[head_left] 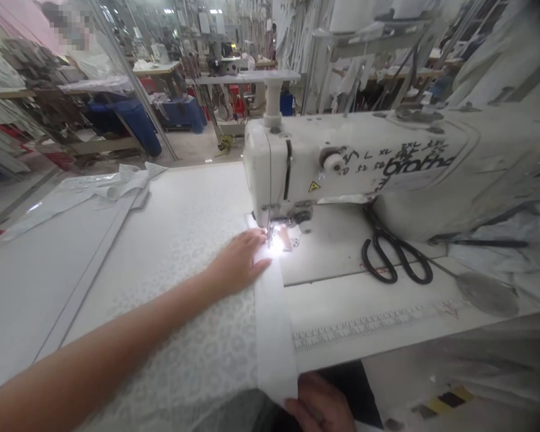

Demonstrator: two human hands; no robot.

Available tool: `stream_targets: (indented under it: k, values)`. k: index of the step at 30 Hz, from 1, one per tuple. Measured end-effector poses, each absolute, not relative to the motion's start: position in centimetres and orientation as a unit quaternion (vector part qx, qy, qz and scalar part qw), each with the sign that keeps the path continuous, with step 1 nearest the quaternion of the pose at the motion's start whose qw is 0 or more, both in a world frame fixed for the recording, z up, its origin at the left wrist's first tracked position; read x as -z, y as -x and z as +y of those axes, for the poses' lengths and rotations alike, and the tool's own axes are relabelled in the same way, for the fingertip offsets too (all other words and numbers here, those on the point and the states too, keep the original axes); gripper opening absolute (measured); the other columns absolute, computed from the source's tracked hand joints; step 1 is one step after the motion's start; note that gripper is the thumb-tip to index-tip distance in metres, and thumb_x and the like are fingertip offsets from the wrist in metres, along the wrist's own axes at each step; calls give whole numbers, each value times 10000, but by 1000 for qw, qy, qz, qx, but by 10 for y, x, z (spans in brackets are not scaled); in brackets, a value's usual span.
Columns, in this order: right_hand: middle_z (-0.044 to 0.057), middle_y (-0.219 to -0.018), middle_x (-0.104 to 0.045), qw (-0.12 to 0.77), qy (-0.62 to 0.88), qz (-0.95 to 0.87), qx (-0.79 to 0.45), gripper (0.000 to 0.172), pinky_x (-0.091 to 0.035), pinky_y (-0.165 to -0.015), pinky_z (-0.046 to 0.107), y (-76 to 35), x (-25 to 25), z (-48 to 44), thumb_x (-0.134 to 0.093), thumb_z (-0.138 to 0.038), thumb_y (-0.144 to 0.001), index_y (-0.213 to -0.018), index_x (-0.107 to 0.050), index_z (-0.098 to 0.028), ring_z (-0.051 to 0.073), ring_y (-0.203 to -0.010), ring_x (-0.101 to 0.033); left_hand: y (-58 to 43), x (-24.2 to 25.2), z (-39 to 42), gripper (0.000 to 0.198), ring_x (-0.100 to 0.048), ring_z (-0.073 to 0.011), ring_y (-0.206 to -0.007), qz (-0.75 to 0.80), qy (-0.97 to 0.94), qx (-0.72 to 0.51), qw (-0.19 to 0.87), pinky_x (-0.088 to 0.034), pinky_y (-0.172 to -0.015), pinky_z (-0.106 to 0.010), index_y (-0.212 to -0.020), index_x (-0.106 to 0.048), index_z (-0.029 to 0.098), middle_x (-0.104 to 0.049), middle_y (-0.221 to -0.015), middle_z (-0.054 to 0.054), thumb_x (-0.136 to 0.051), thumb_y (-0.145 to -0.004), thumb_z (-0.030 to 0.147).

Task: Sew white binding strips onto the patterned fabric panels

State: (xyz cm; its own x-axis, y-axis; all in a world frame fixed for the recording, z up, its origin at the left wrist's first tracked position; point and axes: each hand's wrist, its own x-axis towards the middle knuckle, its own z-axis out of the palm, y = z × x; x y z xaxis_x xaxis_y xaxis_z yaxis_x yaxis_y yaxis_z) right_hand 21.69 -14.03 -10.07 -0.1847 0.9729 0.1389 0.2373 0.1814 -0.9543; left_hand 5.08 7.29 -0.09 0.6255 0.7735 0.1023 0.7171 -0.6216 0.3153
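Observation:
A wide piece of white patterned fabric point(180, 300) lies across the table, with a plain white strip point(272, 324) along its right edge running under the presser foot point(276, 231) of a white sewing machine point(364, 162). My left hand point(240, 261) lies flat on the fabric, fingers stretched out, fingertips just left of the lit needle. My right hand point(321, 405) is at the table's front edge, its fingers closed on the near end of the white strip.
Black scissors point(393, 258) lie on the machine bed right of the needle. A printed ruler point(364, 327) runs along the table front. Folded white cloth point(126, 180) sits at the far left. Grey fabric point(513, 240) is heaped at the right. Other workstations stand behind.

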Motion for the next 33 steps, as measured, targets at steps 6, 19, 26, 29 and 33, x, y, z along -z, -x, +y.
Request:
stream_targets:
  k: [6,19,26,29,33]
  values:
    - [49,-753,-646,471,487,-588,-443,175,-488,-643,236,-218,86,-148,-527,-243,-870,-769,-654,-177,148,-701,-605,-28,-3,30,542,-218,-278,-1349,495,-857,-82,113,-280,-1065,-500,-1331,-350,182,-333,-1428,-104,-385,-880,479]
    - [11,-673,-536,456,503,-617,-397,213,-401,-566,228,-216,71,-156,-511,-219,-860,-656,-549,-170,118,-611,-508,0,11,29,497,-251,-268,-1340,526,-844,-89,49,-254,-1075,-472,-1297,-395,161,-373,-1409,-96,-361,-892,447]
    - [12,-681,-530,456,499,-622,-396,227,-412,-573,231,-216,69,-152,-512,-204,-857,-631,-520,-179,122,-626,-515,-1,9,33,506,-240,-260,-1345,531,-843,-72,51,-254,-1075,-459,-1311,-386,160,-360,-1420,-86,-342,-899,451]
    - [12,-676,-525,457,497,-626,-391,229,-413,-566,235,-215,68,-152,-519,-189,-848,-620,-506,-181,125,-622,-515,-1,7,34,517,-232,-264,-1348,536,-840,-62,59,-258,-1068,-477,-1328,-367,169,-339,-1434,-77,-326,-903,460]
    - [-6,-637,-499,460,503,-636,-361,232,-399,-542,230,-213,70,-154,-528,-161,-833,-612,-461,-186,117,-586,-490,-1,7,35,528,-235,-262,-1347,534,-841,-62,59,-261,-1067,-479,-1330,-367,163,-336,-1436,-77,-324,-902,470]
